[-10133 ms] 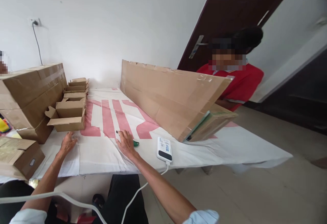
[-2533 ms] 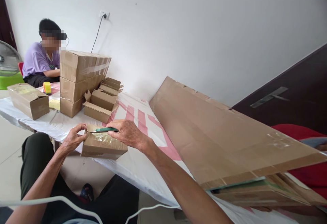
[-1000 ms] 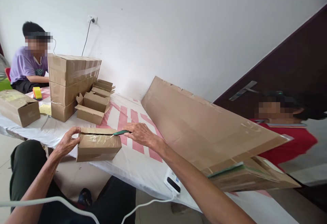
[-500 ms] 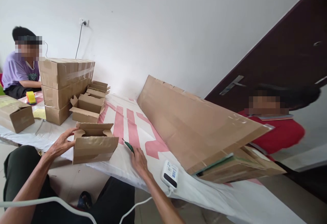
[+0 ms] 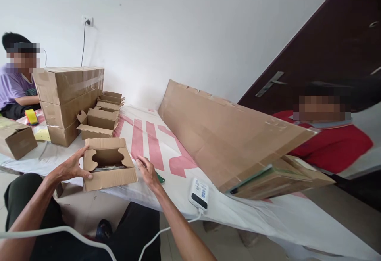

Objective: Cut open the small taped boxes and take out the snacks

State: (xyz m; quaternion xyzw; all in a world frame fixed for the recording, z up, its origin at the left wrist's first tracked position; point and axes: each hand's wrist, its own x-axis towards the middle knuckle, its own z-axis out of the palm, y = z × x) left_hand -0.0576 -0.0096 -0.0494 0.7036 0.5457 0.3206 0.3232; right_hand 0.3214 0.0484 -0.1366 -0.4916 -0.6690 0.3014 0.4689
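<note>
My left hand grips the left side of an open cardboard box, thumb on the near flap and fingers along the far side. The box is tilted towards me, its long flaps folded out, and its notched inner flaps and dark inside show. Something pale lies within, too small to make out. Close to the box's right edge is my right hand, fingers loosely bent and partly apart. A green-handled tool shows just behind its wrist side, partly hidden, and appears to lie on the table.
Open boxes line up beyond, next to stacked closed boxes. A large cardboard piece leans across the right. A white device with a cable lies near the table edge. One person sits left, another right.
The box has tipped towards me, so its inside now shows. My right hand has moved left to the box's edge, and the green-handled tool no longer points out from its fingers.
</note>
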